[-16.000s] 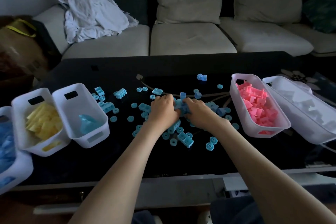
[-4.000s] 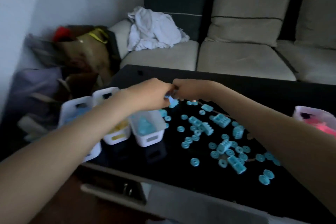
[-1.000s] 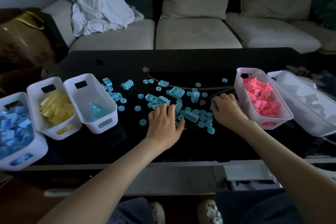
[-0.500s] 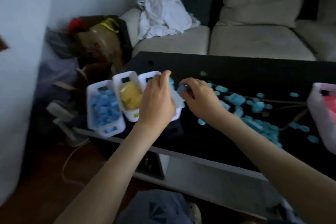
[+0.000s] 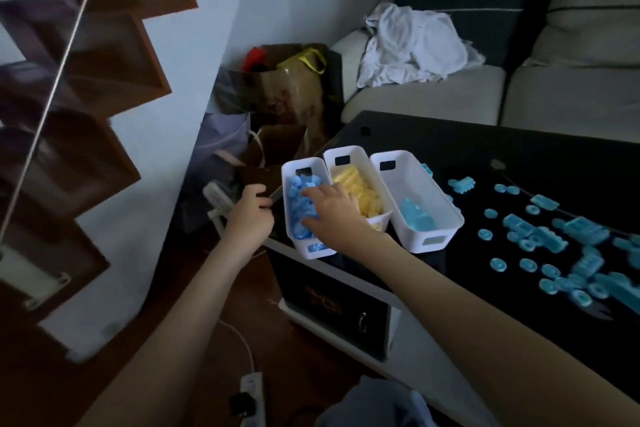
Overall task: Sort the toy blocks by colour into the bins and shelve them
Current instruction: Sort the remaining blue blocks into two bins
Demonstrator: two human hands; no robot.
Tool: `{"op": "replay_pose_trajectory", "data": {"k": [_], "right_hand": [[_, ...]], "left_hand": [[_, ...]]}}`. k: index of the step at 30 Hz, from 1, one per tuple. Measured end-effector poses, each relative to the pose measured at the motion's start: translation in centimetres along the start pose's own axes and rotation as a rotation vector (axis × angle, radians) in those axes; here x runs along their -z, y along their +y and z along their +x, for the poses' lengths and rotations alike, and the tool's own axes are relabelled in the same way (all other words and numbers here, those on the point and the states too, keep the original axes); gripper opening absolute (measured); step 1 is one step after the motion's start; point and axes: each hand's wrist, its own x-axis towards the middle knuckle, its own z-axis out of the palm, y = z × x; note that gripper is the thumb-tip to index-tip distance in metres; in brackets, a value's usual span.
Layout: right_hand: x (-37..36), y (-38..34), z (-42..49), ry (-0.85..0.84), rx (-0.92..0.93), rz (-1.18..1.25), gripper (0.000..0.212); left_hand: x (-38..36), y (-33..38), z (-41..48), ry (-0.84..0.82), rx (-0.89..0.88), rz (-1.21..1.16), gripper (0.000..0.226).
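your hands have swung left from the third bin (image 5: 415, 243) to the blue bin (image 5: 302, 251). your right hand (image 5: 334, 215) is over it, fingers spread loose, tips touching the blue blocks (image 5: 296, 208) inside. your left hand (image 5: 249, 217) grips the counter (image 5: 450, 149) corner just beside that bin, fingers curled round the edge. the yellow bin (image 5: 356, 153) sits between the two bins. cyan blocks (image 5: 585, 234) lie scattered on the counter to the right.
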Motion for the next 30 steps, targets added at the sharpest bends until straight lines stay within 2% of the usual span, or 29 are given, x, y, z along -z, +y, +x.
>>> {"op": "replay_pose_trajectory", "data": {"k": [3, 6, 8, 10, 12, 14, 16, 17, 19, 22, 24, 26, 30], "right_hand": [[1.5, 1.5, -1.4, 0.053, 0.007, 0.076, 0.047], [3.5, 4.6, -4.1, 0.148, -0.008, 0.03, 0.046], [5.0, 7.6, -7.0, 0.176, -0.08, -0.016, 0.052], [6.9, 11.1, -10.5, 0.206, -0.199, -0.063, 0.057], [9.2, 15.0, -14.4, 0.2, -0.356, -0.111, 0.061], [11.0, 18.7, -18.3, 0.058, -0.523, -0.157, 0.072], [12.1, 21.8, -22.2, -0.131, -0.662, -0.212, 0.09], [12.5, 23.3, -24.2, -0.188, -0.726, -0.227, 0.099], [12.4, 25.3, -27.1, -0.253, -0.789, -0.199, 0.111], [11.3, 26.9, -29.6, -0.244, -0.766, -0.055, 0.107], [10.2, 26.9, -30.0, -0.197, -0.714, -0.098, 0.087], [9.6, 26.7, -29.7, -0.131, -0.671, -0.191, 0.072], [9.0, 26.7, -28.0, -0.081, -0.592, -0.319, 0.06]], "left_hand": [[-0.7, 1.5, -0.6, 0.057, -0.104, 0.014, 0.048], [-3.5, 4.3, -2.4, 0.22, -0.332, 0.041, 0.037], [-6.4, 6.4, -4.3, 0.283, -0.49, -0.071, 0.03], [-9.7, 8.5, -6.2, 0.275, -0.664, -0.155, 0.027], [-13.6, 10.5, -8.1, 0.151, -0.899, -0.177, 0.025], [-17.5, 11.7, -10.0, -0.157, -1.144, -0.107, 0.027], [-20.9, 12.2, -11.8, -0.485, -1.29, 0.158, 0.04], [-22.6, 12.4, -12.7, -0.58, -1.3, 0.334, 0.051], [-25.0, 12.3, -13.1, -0.647, -1.199, 0.635, 0.067], [-27.7, 12.2, -12.7, -0.74, -0.959, 0.823, 0.075], [-28.7, 12.0, -12.6, -0.738, -0.878, 0.842, 0.074], [-29.0, 12.0, -12.8, -0.68, -0.879, 0.789, 0.068], [-29.3, 11.9, -12.9, -0.595, -0.945, 0.685, 0.055]]}}
